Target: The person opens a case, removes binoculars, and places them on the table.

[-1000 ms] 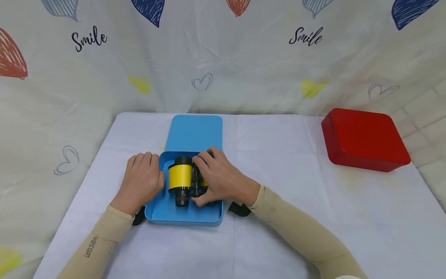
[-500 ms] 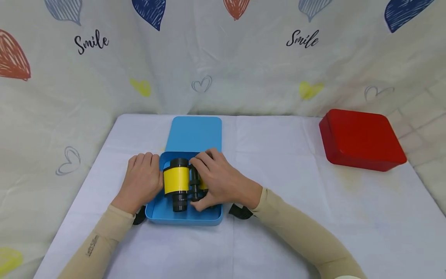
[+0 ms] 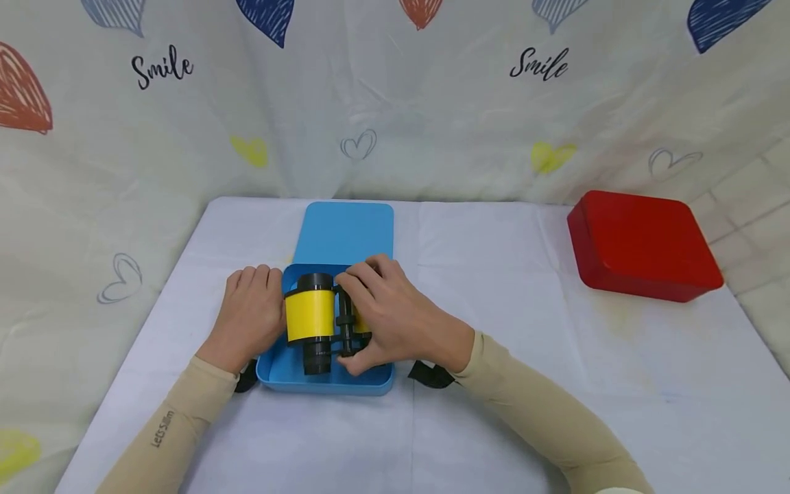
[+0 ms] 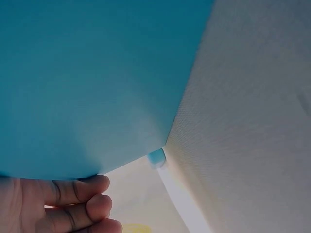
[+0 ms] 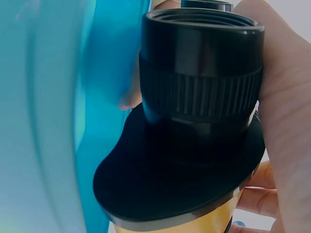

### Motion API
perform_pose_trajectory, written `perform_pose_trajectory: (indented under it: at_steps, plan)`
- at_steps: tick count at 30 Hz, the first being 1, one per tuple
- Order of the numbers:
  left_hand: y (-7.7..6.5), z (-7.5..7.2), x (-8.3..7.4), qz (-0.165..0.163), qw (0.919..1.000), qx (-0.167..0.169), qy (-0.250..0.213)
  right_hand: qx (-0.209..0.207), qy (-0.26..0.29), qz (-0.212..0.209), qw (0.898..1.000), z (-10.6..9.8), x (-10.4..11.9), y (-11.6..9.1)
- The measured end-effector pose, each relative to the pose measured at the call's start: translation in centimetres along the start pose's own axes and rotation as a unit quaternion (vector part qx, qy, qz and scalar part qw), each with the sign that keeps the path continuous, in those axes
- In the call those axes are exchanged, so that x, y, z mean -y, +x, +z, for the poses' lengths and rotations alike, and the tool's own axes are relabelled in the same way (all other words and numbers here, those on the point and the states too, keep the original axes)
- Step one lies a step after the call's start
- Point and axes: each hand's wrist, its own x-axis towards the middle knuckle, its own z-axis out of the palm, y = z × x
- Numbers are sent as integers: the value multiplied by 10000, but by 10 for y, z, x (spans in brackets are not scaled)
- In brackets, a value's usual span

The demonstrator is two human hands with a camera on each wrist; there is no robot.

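Black-and-yellow binoculars (image 3: pixel 310 315) are at the blue box (image 3: pixel 327 385), eyepieces toward me in the head view. My right hand (image 3: pixel 395 315) grips their right barrel from above, fingers on the far side and thumb on the near side. That barrel is mostly hidden by the hand. A black eyepiece (image 5: pixel 201 68) fills the middle of the right wrist view, beside the box wall. My left hand (image 3: pixel 252 317) holds the box's left wall. Its fingers (image 4: pixel 73 204) show against the blue box side (image 4: pixel 87 87) in the left wrist view; the thumb is hidden.
A blue lid (image 3: pixel 345 232) lies behind the box. A closed red box (image 3: pixel 644 243) stands at the back right of the white-covered table (image 3: pixel 494 412). Behind hangs a printed curtain (image 3: pixel 469 103).
My right hand has shifted the binoculars left; their left barrel now sits close to my left hand and looks larger, as if raised. My left hand and the box stay in place.
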Motion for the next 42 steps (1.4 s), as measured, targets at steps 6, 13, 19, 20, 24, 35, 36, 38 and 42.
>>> perform_pose_trajectory:
  at_steps: [6, 13, 19, 20, 24, 35, 36, 38, 42]
  plan:
    - [1, -2, -2, -125, 9998, 84, -118, -76, -76, 41, 9999, -5, -3, -1]
    - [2, -4, -3, -136, 9997, 118, -148, 74, 18, 136, 9999, -7, -3, -3]
    - [3, -5, -3, -173, 9995, 223, -128, 254, 34, 208, 9995, -8, -4, -4]
    - [3, -5, -3, -182, 9995, 237, -135, 263, 27, 208, 9994, -8, -4, -4]
    - [3, -5, -4, -169, 9996, 200, -128, 214, -29, 188, 9996, -9, -5, -5]
    - [4, -6, -3, -250, 9990, 335, -149, 75, -70, 239, 9997, -15, -8, -3]
    - [4, -6, -3, -279, 9988, 358, -163, 62, -67, 237, 9997, -16, -9, -2]
    - [4, -7, -4, -339, 9984, 428, -143, 47, -37, 234, 9997, -16, -10, -1]
    - [4, -7, -4, -408, 9975, 564, -130, 54, -50, 259, 9996, -16, -13, -2]
